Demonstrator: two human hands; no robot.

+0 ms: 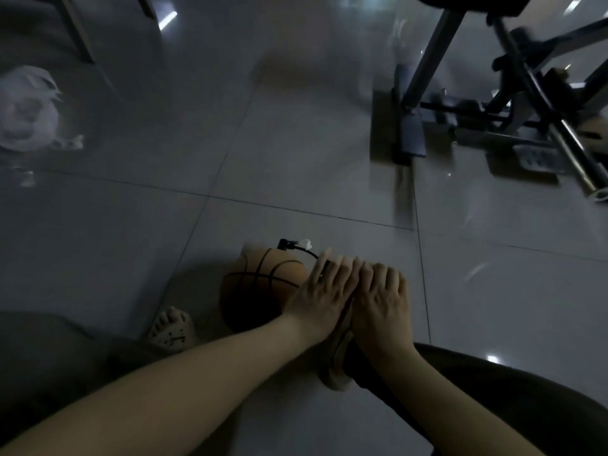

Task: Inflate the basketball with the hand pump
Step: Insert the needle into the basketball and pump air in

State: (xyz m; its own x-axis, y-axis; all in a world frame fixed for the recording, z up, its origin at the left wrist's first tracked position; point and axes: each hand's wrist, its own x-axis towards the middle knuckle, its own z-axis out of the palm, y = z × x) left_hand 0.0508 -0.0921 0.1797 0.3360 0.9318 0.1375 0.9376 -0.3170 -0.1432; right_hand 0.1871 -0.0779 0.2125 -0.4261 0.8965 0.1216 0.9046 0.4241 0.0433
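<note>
An orange basketball [260, 287] with black seams lies on the tiled floor between my feet. A thin black hose [307, 251] with a black connector and a white tip [304, 243] curls above the ball and runs under my fingers. My left hand [320, 296] and my right hand [383, 301] lie side by side, palms down, fingers together, on top of the hand pump. The hands hide the pump's handle; only a dark sliver of the pump [345, 319] shows between them. My left hand overlaps the ball's right side.
My left foot in a pale slipper [171, 330] is beside the ball, and my right slipper [335, 373] is under my wrists. A black exercise machine [493, 103] stands at the far right. A white plastic bag [26, 110] lies far left, near chair legs [79, 37].
</note>
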